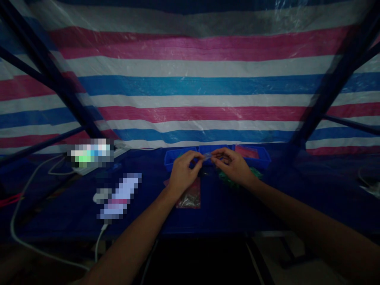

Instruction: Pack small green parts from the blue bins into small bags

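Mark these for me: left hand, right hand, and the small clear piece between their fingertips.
Left hand (184, 170): head view, back of the hand.
Right hand (234, 164): head view, back of the hand.
Small clear piece (207, 156): head view, its visible middle.

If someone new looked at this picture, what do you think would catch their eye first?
Probably the striped sheet in pink, white and blue, filling the background behind the blue table. Next, the left hand and right hand, pinching a small clear item between them by the blue trays. A pale, pixelated oblong also stands out on the table's left side.
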### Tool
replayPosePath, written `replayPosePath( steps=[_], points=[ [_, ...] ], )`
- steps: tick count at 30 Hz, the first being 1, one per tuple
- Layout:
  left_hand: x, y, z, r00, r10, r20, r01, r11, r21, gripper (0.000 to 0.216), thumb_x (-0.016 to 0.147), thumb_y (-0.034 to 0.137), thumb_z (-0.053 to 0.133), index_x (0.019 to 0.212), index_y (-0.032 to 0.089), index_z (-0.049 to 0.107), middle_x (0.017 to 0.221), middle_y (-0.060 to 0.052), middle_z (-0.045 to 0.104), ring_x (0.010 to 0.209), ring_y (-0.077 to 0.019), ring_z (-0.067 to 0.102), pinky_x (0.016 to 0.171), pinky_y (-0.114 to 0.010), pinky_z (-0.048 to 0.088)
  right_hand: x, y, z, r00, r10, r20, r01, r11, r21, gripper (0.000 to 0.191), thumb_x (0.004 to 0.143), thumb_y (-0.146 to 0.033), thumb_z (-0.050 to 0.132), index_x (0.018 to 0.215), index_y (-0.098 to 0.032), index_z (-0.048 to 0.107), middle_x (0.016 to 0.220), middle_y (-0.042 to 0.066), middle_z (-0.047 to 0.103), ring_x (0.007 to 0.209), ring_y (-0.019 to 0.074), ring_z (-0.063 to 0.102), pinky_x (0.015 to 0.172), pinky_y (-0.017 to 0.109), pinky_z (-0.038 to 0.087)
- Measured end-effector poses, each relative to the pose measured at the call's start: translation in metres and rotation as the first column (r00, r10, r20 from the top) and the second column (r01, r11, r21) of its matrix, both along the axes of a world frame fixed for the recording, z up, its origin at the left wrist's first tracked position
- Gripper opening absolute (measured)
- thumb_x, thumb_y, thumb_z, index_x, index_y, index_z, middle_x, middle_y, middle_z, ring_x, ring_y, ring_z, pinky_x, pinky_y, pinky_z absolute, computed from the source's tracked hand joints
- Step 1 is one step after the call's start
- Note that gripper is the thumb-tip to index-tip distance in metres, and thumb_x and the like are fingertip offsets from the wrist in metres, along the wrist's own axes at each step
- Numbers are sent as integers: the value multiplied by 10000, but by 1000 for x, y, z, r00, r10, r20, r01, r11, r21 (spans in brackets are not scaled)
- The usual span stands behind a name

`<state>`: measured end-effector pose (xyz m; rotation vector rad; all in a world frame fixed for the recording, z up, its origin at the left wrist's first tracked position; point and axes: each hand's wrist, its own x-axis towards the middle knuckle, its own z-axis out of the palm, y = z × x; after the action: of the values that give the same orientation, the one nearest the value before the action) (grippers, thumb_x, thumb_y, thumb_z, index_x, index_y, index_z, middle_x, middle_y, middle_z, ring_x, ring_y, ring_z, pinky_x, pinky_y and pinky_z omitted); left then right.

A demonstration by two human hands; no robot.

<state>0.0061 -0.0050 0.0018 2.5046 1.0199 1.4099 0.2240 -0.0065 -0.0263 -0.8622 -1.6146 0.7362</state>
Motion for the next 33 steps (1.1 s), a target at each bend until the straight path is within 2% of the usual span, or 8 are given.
replayPosePath(
  steps=[2,7,12,16,20,23,29,33],
  points=[
    [-10,5,3,999,29,-30,-27,997,76,168,919,121,628,1030,210,716,1040,-40,754,1016,-209,695,946,-375,548,1,-1,2,999,-44,27,44,999,21,248,922,-372,693,1117,-219,701,1030,64,739,955,210,720,801,348,613],
    [-39,22,12,976,215,-25,-208,966,156,168,967,186,597,1049,206,743,1074,-60,733,1055,-218,670,1011,-394,519,3,-5,11,964,-187,190,162,977,141,182,942,-312,661,1090,-222,715,999,55,763,908,213,724,815,367,584],
    [-50,30,16,960,279,-33,-271,950,152,209,978,216,595,1088,216,773,1085,-71,726,1049,-224,673,983,-383,530,4,-5,11,912,-220,347,131,956,263,180,946,-241,643,1111,-218,713,994,53,763,899,216,721,832,379,566],
    [-44,28,15,984,173,-42,-168,981,95,221,992,234,590,1126,231,766,1103,-63,743,1037,-212,695,967,-374,547,5,-5,12,898,-228,375,86,929,360,193,962,-236,629,1139,-235,707,1115,79,739,1040,239,698,948,431,555],
    [-30,22,9,997,-28,-69,24,998,-50,371,979,280,635,1350,264,641,1121,-34,771,985,-193,733,934,-359,583,4,-10,17,886,-116,450,-103,895,434,284,993,-232,590,1257,-268,688,1423,86,629,1350,260,548,1143,504,446],
    [-22,19,6,995,-90,-51,83,989,-119,514,976,288,644,1472,268,513,1145,-28,774,970,-177,747,935,-339,588,4,-9,17,868,-74,492,-168,887,430,372,1016,-208,533,1364,-284,637,1353,71,684,1323,242,570,1138,500,460],
    [-31,18,15,997,78,-16,-78,997,-6,436,978,321,635,1398,224,574,1192,-69,748,979,-190,731,906,-338,584,14,3,11,773,-366,518,90,872,481,364,984,-209,552,1323,-245,680,1446,98,616,1398,305,483,1190,587,376],
    [-37,18,18,987,161,9,-161,986,40,366,1003,328,589,1351,214,606,1107,-54,748,882,-170,711,863,-323,574,32,5,28,731,-395,556,115,875,471,243,936,-230,631,1138,-247,764,1412,100,631,1376,351,482,1148,615,397]
  ],
)
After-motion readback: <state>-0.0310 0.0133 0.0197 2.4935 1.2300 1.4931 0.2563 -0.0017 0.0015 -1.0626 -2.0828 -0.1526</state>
